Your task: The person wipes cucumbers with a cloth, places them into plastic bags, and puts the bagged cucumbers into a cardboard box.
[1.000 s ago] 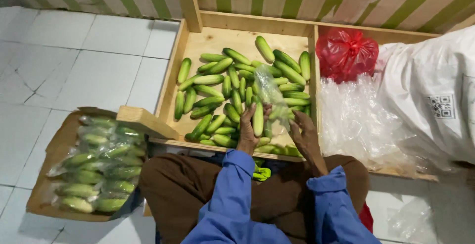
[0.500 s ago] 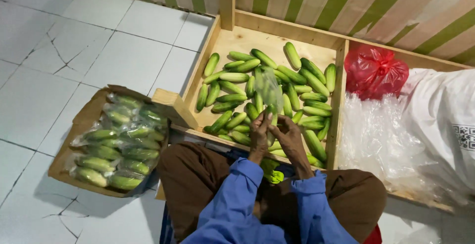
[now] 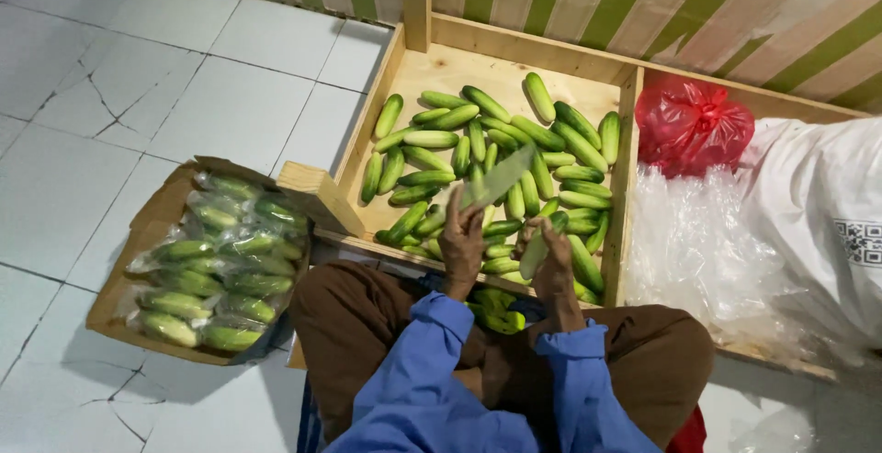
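My left hand (image 3: 461, 240) holds up a clear plastic bag (image 3: 497, 176) over the near part of a wooden crate (image 3: 415, 62). My right hand (image 3: 554, 265) grips a green cucumber (image 3: 535, 252) just beside the bag's lower end. Many loose cucumbers (image 3: 501, 145) lie piled in the crate in front of both hands. Both blue sleeves reach forward over my brown-trousered knees. More green cucumbers (image 3: 496, 311) rest in my lap between the knees.
A cardboard box (image 3: 147, 228) of bagged cucumbers sits at my left on the white tiled floor. The crate's right compartment holds a red plastic bag (image 3: 691, 124), a heap of clear bags (image 3: 698, 251) and a white sack (image 3: 818, 205). A green-striped wall stands behind.
The view has shifted right and closer. My left hand has raised the clear bag, and my right hand has taken a cucumber from the pile.
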